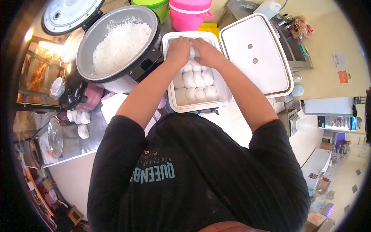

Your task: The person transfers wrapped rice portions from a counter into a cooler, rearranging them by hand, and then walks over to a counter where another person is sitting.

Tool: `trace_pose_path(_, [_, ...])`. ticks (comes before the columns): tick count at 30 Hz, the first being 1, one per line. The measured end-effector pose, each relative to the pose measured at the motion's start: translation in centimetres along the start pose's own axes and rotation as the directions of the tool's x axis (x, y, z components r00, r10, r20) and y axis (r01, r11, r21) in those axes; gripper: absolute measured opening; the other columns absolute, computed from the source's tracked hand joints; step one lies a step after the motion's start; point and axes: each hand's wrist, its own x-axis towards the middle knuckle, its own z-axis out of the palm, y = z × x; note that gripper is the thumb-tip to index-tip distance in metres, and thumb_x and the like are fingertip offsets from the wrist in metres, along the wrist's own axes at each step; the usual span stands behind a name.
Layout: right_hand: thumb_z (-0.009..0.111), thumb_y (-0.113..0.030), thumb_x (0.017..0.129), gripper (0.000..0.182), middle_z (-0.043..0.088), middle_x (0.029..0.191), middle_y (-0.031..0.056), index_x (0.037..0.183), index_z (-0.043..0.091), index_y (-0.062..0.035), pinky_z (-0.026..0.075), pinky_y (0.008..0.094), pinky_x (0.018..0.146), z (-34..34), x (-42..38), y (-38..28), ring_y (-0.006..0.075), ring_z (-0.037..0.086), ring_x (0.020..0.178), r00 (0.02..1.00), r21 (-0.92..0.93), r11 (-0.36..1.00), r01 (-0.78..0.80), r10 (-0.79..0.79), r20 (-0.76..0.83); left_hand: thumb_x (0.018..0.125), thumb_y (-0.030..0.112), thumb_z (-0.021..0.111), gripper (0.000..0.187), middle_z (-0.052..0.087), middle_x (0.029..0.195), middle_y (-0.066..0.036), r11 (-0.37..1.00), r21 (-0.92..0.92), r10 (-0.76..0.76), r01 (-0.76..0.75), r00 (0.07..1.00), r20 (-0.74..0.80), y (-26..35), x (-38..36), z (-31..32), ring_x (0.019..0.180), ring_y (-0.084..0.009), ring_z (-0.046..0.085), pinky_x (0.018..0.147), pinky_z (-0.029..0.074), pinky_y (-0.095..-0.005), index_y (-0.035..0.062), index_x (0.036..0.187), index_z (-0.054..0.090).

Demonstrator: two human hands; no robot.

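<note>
A deep white cooler box holds rows of white wrapped rice packs. Both hands reach into its far end. My left hand is closed, fingers curled down over the packs at the far left side. My right hand bends around a pack from the right, its thumb toward the near side. Between the two hands a little of a white rice pack shows; the fingertips are partly hidden. The lid of the box stands swung back on the right.
Left of the box is a big cooker of loose white rice, its lid raised. Pink and green tubs stand behind. More wrapped packs lie on the metal counter at left. A sink is at far right.
</note>
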Motion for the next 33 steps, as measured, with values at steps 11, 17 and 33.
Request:
trace_pose_path(11, [0.081,-0.033,0.076,0.06,0.062,0.124,0.0125,0.126,0.059,-0.0081,0.051,0.0447,0.1,-0.6,2.9,0.4,0.0322,0.061,0.118,0.922,-0.346,0.936,-0.059,0.184,0.342,0.083,0.019,0.072,0.058,0.05,0.143,-0.012,0.954,0.186,0.125,-0.234,0.877,0.463,-0.9,1.6,-0.8,0.133,-0.0292,0.049,0.107,0.043,-0.047,0.004,0.136,0.054])
trace_pose_path(17, [0.08,-0.023,0.075,0.065,0.059,0.129,0.0099,0.133,0.055,-0.0096,0.05,0.0449,0.1,-0.9,1.2,-0.3,0.0293,0.056,0.124,0.965,-0.349,0.935,-0.059,0.143,0.221,0.088,0.019,0.06,0.045,0.054,0.14,-0.014,0.894,0.231,0.241,-0.383,0.848,0.473,-1.2,0.6,-0.2,0.132,-0.0285,0.05,0.109,0.04,-0.0458,0.0013,0.13,0.059])
trace_pose_path(33, [0.081,-0.02,0.074,0.056,0.062,0.122,0.0102,0.125,0.06,-0.0119,0.051,0.041,0.097,0.6,3.3,1.8,0.0283,0.061,0.115,0.897,-0.401,0.914,0.061,0.126,0.424,0.093,0.011,0.048,0.035,0.062,0.13,-0.019,0.973,0.177,0.04,-0.148,0.864,0.502,0.1,0.5,-1.5,0.117,-0.0339,0.063,0.099,0.052,-0.0444,0.0007,0.122,0.065])
